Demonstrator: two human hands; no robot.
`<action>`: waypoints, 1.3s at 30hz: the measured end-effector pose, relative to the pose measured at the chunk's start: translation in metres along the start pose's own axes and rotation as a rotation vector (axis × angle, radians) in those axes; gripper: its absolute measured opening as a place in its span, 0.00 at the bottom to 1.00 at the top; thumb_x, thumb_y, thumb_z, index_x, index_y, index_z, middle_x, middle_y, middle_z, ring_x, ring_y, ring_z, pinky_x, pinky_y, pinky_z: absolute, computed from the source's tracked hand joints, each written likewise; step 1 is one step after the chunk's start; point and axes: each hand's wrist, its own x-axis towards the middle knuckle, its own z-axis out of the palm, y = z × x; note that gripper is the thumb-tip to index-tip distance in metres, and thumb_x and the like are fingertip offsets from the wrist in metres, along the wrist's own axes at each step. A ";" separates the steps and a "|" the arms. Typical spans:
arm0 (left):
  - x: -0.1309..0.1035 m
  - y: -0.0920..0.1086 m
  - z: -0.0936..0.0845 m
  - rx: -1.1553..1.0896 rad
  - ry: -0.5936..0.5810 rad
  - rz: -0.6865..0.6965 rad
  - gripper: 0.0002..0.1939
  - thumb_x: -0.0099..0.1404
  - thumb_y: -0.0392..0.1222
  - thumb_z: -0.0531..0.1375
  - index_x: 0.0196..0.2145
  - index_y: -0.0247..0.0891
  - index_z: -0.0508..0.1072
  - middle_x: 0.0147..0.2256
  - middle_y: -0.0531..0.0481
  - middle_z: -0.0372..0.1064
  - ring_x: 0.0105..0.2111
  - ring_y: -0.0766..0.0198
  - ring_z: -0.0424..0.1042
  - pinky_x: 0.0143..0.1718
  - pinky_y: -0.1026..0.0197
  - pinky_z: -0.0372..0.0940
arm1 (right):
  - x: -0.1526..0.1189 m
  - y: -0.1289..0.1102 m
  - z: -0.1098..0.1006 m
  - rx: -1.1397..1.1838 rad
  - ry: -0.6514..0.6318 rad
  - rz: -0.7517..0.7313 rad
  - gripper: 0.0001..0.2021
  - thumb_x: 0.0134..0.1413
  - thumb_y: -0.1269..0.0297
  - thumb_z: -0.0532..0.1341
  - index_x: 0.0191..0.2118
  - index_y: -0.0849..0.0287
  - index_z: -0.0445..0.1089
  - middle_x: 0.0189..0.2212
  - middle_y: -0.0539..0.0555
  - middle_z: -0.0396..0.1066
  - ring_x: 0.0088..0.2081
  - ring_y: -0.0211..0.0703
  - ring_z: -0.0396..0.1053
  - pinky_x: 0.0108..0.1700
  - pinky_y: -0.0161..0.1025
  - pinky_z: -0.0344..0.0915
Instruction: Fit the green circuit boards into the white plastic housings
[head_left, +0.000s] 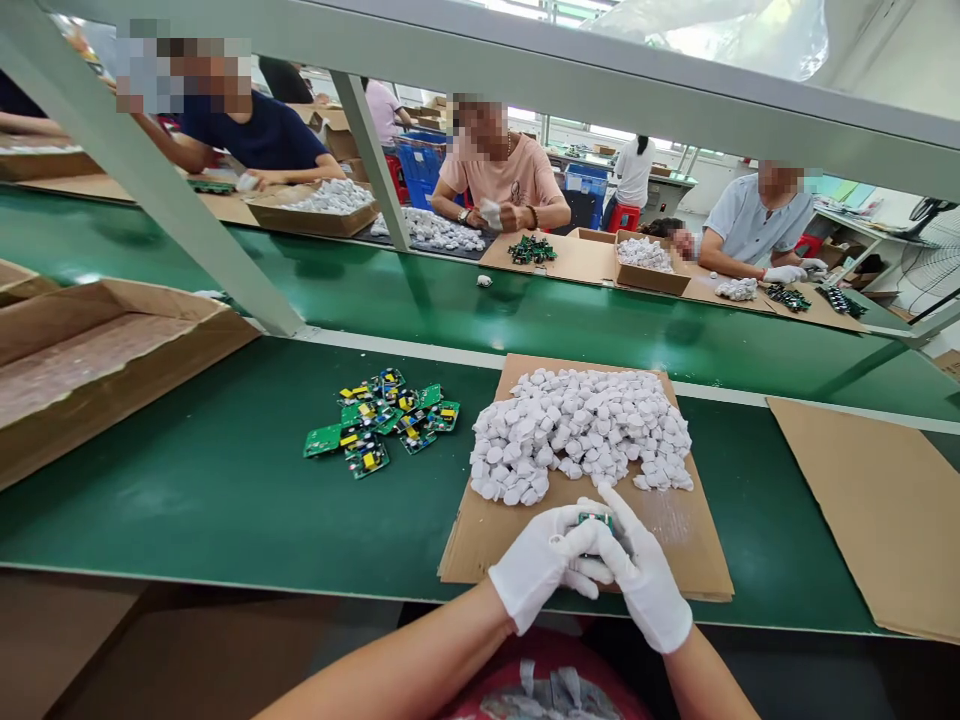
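My left hand [534,562] and my right hand [643,578], both in white gloves, meet over the near edge of a cardboard sheet [480,535]. Between their fingers they grip a small green circuit board [597,520], mostly covered by the gloves. The right index finger points up toward a large heap of small white pieces [581,425] lying on the cardboard just beyond. Left of it, on the green table [225,480], is a loose pile of green circuit boards [382,415] with yellow parts.
An open cardboard box [112,370] stands at the left. Another cardboard sheet [877,510] lies at the right. A slanted metal post [165,170] and a shelf beam [525,80] cross the view. Several people work beyond the green conveyor belt [420,300].
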 end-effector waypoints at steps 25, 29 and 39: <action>0.001 -0.001 -0.007 -0.032 -0.039 0.048 0.20 0.55 0.52 0.62 0.39 0.32 0.71 0.30 0.45 0.70 0.30 0.63 0.71 0.26 0.65 0.66 | 0.001 0.007 0.004 0.035 0.011 0.125 0.20 0.58 0.52 0.53 0.52 0.55 0.68 0.50 0.55 0.70 0.52 0.48 0.66 0.57 0.47 0.59; -0.001 0.000 -0.011 -0.218 -0.148 -0.054 0.21 0.54 0.46 0.65 0.44 0.34 0.70 0.36 0.43 0.69 0.33 0.62 0.73 0.29 0.64 0.67 | 0.002 0.005 0.001 0.117 0.013 0.177 0.23 0.59 0.48 0.50 0.50 0.57 0.70 0.49 0.57 0.71 0.52 0.49 0.66 0.57 0.48 0.59; -0.006 -0.021 0.002 -0.388 -0.057 -0.010 0.19 0.58 0.51 0.60 0.44 0.40 0.67 0.31 0.52 0.67 0.26 0.65 0.73 0.23 0.67 0.65 | 0.000 -0.014 -0.007 -0.049 -0.094 0.189 0.27 0.56 0.47 0.54 0.58 0.54 0.61 0.48 0.54 0.72 0.50 0.49 0.67 0.50 0.43 0.66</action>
